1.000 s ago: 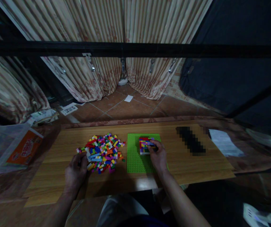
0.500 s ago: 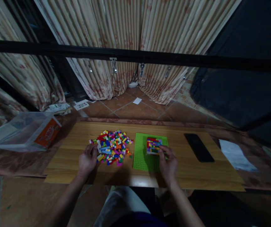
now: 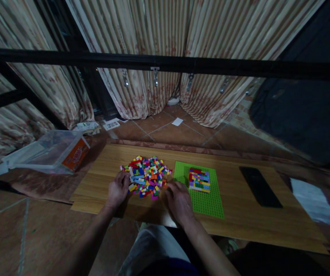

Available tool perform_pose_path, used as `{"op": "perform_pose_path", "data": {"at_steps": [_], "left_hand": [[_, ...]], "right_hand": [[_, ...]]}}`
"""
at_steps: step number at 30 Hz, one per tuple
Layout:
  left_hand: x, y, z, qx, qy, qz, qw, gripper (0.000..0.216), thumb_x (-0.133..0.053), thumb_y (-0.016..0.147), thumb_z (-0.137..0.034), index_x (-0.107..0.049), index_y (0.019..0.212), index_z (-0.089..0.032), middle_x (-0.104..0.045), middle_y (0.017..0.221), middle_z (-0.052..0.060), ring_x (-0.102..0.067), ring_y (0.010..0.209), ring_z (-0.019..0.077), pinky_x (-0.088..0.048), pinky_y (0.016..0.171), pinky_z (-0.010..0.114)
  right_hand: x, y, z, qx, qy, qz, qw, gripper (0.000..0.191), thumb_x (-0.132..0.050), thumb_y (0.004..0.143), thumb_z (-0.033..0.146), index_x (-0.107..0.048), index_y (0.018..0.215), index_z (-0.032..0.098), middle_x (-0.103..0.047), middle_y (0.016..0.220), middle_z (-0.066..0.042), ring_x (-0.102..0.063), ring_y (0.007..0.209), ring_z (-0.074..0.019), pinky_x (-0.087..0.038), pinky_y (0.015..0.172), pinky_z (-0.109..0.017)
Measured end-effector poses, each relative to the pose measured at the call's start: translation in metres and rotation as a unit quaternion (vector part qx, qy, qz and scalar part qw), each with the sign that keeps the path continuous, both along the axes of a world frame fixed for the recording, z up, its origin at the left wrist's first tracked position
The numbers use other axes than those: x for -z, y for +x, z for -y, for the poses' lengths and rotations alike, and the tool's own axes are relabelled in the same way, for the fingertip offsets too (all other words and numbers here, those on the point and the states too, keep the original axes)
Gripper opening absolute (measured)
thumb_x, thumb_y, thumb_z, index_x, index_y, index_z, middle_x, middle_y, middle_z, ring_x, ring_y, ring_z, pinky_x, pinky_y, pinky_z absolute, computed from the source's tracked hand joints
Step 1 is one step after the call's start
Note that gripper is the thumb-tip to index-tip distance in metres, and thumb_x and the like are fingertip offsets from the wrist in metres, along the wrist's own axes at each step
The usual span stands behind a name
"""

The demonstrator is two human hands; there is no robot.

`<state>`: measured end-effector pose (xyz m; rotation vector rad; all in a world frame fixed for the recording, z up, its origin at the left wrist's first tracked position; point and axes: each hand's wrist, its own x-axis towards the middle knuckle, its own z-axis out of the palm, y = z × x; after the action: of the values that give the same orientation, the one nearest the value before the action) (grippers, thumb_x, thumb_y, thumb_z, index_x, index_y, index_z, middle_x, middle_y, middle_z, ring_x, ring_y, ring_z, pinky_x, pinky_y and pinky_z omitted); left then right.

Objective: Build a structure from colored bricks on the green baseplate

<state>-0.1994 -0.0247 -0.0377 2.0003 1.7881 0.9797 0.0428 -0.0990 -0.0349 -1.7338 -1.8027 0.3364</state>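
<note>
My left hand (image 3: 119,188) rests at the left edge of a pile of small coloured toy bricks (image 3: 146,176). Its fingers are curled and pressed together, hiding whatever may be between them; pale bricks lie at the fingertips. At the pile's lower right edge is my right hand (image 3: 179,201), palm down, thumb and fingers slightly apart, no brick visible in it. Its knuckles overlap the left edge of a green baseplate (image 3: 207,207). On that baseplate stands a block of joined bricks (image 3: 199,180) in red, yellow, blue and other coloured rows.
A black phone-like slab (image 3: 259,186) lies on the wooden board (image 3: 239,226), right of the baseplate. Beyond the board's right end is a white paper (image 3: 316,201). A clear plastic box (image 3: 52,153) with an orange label sits left. A dark metal bar (image 3: 165,63) crosses ahead.
My right hand has left the brick block and moved left to the pile's edge. My left hand stays beside the pile. The whole view has shifted, so things appear farther right.
</note>
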Motion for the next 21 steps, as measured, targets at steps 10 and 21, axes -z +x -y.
{"op": "perform_pose_path", "data": {"at_steps": [10, 21], "left_hand": [[0.002, -0.002, -0.001, 0.005, 0.006, 0.005, 1.000, 0.030, -0.040, 0.091, -0.038, -0.062, 0.089, -0.019, -0.069, 0.092, 0.008, -0.067, 0.087, 0.0204, -0.051, 0.081, 0.029], [0.001, -0.001, -0.002, -0.005, -0.001, 0.000, 1.000, 0.030, -0.040, 0.090, -0.038, -0.063, 0.092, -0.018, -0.070, 0.097, 0.010, -0.067, 0.091, 0.0218, -0.052, 0.080, 0.030]], "right_hand": [[-0.001, 0.000, 0.000, -0.018, 0.008, 0.027, 0.999, 0.023, -0.048, 0.088, 0.012, -0.069, 0.090, 0.021, -0.067, 0.090, -0.006, -0.056, 0.088, -0.0231, -0.046, 0.081, -0.036], [-0.004, 0.064, 0.016, 0.114, 0.071, -0.098, 0.986, 0.023, -0.048, 0.092, 0.024, -0.070, 0.095, 0.021, -0.069, 0.098, -0.008, -0.064, 0.089, -0.0212, -0.050, 0.079, -0.035]]}}
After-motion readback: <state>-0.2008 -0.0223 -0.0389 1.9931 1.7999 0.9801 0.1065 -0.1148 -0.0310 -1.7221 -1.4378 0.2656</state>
